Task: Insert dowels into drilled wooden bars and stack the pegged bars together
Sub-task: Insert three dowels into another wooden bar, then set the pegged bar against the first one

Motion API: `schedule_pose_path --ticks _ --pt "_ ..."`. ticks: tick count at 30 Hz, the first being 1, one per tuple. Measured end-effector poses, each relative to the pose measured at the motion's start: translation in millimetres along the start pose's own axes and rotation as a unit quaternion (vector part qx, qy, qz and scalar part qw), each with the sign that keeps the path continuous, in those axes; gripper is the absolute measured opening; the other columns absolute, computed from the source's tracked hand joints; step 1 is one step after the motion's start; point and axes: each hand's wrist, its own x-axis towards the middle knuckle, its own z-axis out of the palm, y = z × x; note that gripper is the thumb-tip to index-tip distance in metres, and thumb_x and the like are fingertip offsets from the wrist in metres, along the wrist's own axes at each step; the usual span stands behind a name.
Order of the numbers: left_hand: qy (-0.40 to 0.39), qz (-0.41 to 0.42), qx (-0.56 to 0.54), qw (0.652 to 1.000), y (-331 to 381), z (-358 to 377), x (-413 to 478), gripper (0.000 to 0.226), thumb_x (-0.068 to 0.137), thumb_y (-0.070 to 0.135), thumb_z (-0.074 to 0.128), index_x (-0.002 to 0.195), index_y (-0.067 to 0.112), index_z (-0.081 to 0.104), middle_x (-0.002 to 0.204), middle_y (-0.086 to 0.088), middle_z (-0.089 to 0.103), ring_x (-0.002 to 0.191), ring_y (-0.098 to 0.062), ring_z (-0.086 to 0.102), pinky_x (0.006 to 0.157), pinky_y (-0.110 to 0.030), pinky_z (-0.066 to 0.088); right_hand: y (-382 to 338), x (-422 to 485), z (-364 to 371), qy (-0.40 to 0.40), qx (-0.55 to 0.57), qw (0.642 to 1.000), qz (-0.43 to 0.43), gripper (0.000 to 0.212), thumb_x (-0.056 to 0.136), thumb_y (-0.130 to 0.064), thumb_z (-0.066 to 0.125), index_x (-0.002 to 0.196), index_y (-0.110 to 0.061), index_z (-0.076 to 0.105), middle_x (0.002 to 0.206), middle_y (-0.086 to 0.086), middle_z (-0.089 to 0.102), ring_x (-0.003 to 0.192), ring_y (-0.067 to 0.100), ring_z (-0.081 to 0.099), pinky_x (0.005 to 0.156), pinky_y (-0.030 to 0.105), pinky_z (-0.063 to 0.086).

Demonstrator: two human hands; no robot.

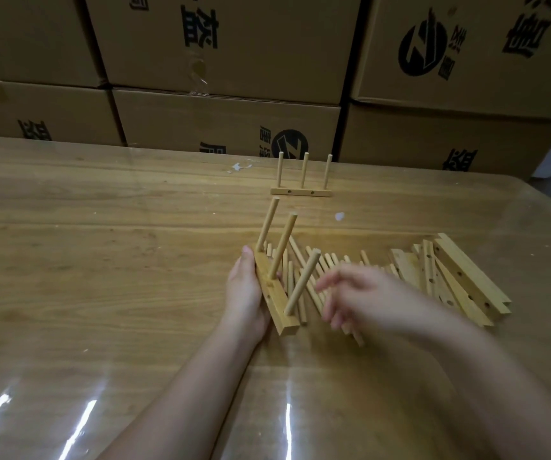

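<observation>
Pegs (283, 246) are standing in the likely light, stiff bar (279, 308), left hand (244, 290) clamping its long edge just left of the dowel pile (326, 262), right hand (363, 293) hovering open above it.

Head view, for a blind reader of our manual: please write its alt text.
The left hand grips a tilted wooden bar holding three dowels, while the blurred right hand hovers over loose dowels on the table. Drilled bars lie to the right; a pegged bar stands behind.

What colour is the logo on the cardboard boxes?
Black, on the logo of the brown boxes; head view shows it.
</observation>
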Motion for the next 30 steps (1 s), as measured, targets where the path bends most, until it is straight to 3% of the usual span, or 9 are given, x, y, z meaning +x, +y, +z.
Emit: schedule_pose_path --ticks 3,5,8,11,14,18,21,26,30 --pt "0.009 0.003 -0.032 0.999 -1 0 2 0.036 0.101 0.036 0.039 0.09 0.008 0.057 0.055 -0.005 0.056 0.043 -0.013 0.056 0.044 -0.025 0.05 14 -15 30 -0.052 0.001 0.998 0.026 0.029 0.075 -0.045 0.066 0.101 -0.04 0.053 0.092 -0.007 0.067 0.079 0.003 0.066 0.069 0.022 0.055" --pt "0.006 0.014 -0.042 0.999 -3 -1 4 0.035 0.101 0.036 0.039 0.095 0.005 0.055 0.065 -0.009 0.057 0.048 -0.014 0.06 0.047 -0.026 0.052 18 -15 49 0.032 0.033 0.998 0.032 0.039 0.067 -0.053 0.071 0.098 -0.041 0.05 0.094 -0.006 0.065 0.081 0.006 0.066 0.073 0.026 0.056" --pt "-0.017 0.028 -0.059 0.998 -4 1 5 0.035 0.102 0.034 0.038 0.112 0.002 0.05 0.085 -0.014 0.063 0.064 -0.019 0.068 0.059 -0.032 0.058 20 -7 58 0.17 0.045 0.984 0.023 0.035 0.074 -0.045 0.071 0.102 -0.031 0.056 0.087 -0.007 0.063 0.077 0.005 0.062 0.066 0.021 0.053" --pt "-0.036 0.035 -0.091 0.995 -5 2 7 0.026 0.101 0.031 0.038 0.11 0.008 0.047 0.089 -0.012 0.066 0.076 -0.021 0.069 0.068 -0.038 0.059 23 0 47 0.24 0.034 0.97 -0.005 0.019 0.078 -0.037 0.07 0.09 -0.024 0.062 0.075 -0.007 0.062 0.064 0.001 0.058 0.051 0.013 0.045" --pt "-0.059 0.038 -0.104 0.992 -5 1 6 0.019 0.102 0.028 0.037 0.109 0.013 0.046 0.088 -0.009 0.071 0.081 -0.022 0.07 0.069 -0.037 0.059 26 5 31 0.288 0.017 0.957 -0.015 0.017 0.08 -0.035 0.069 0.094 -0.031 0.061 0.08 -0.01 0.062 0.071 -0.001 0.058 0.057 0.01 0.046" --pt "-0.074 0.036 -0.116 0.99 -5 -1 8 0.019 0.102 0.027 0.036 0.114 0.015 0.045 0.104 -0.009 0.072 0.092 -0.025 0.071 0.072 -0.037 0.059 29 18 10 0.277 -0.045 0.96 -0.004 0.018 0.079 -0.034 0.071 0.096 -0.032 0.063 0.09 -0.013 0.059 0.081 0.001 0.056 0.068 0.017 0.046" --pt "-0.083 0.039 -0.095 0.991 -5 0 8 0.023 0.102 0.025 0.035 0.121 0.015 0.043 0.117 -0.011 0.066 0.099 -0.026 0.069 0.073 -0.035 0.057 31 32 -9 0.263 -0.064 0.962 0.016 0.018 0.08 -0.035 0.069 0.097 -0.037 0.063 0.091 -0.015 0.058 0.082 0.001 0.054 0.067 0.019 0.046" --pt "-0.079 0.019 -0.085 0.993 -5 -1 7 0.045 0.1 0.018 0.042 0.143 0.017 0.031 0.123 -0.012 0.051 0.101 -0.029 0.067 0.082 -0.037 0.055 36 60 -41 0.248 -0.043 0.968 0.014 0.028 0.082 -0.032 0.067 0.11 -0.029 0.064 0.102 -0.014 0.063 0.094 0.004 0.057 0.075 0.019 0.043" --pt "-0.083 0.025 -0.049 0.995 -8 3 8 0.038 0.096 0.015 0.048 0.133 0.016 0.038 0.124 -0.014 0.057 0.097 -0.027 0.07 0.078 -0.034 0.058 41 93 -66 0.246 -0.04 0.968 0.006 0.026 0.085 -0.027 0.064 0.111 -0.027 0.063 0.098 -0.015 0.061 0.094 0.005 0.057 0.07 0.02 0.042"
